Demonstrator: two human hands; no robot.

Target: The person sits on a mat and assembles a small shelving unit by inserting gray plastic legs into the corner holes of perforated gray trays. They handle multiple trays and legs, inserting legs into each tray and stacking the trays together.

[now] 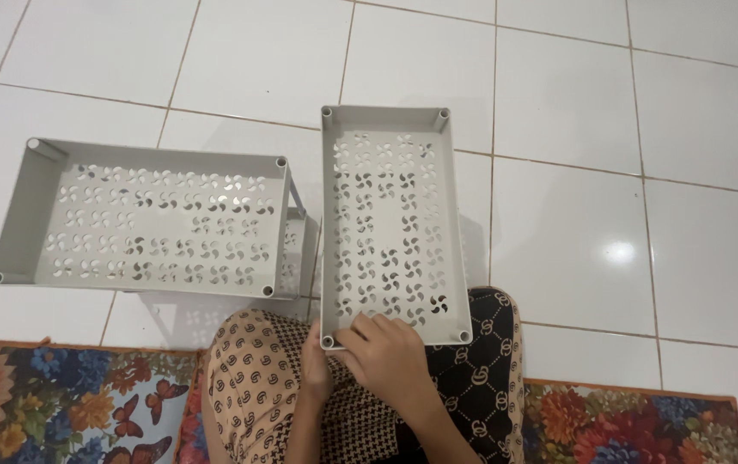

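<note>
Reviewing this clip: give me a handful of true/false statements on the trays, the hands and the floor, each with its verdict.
1. Two grey perforated trays are in view. True: the near tray and the left tray.
2. Both hands grip the left tray. False: the right hand and left hand are at the near tray's closest edge.
3. The floor is dark wood. False: white tiles.
4. A floral mat lies at the bottom. True.

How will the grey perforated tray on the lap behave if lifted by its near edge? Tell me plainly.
The tray looks like thin moulded plastic with many cut-outs, so it is probably light. Its raised rim and corner sockets suggest it stays fairly stiff, perhaps flexing a little. Held only at the near edge by the right hand and left hand, its far end may dip.
</note>
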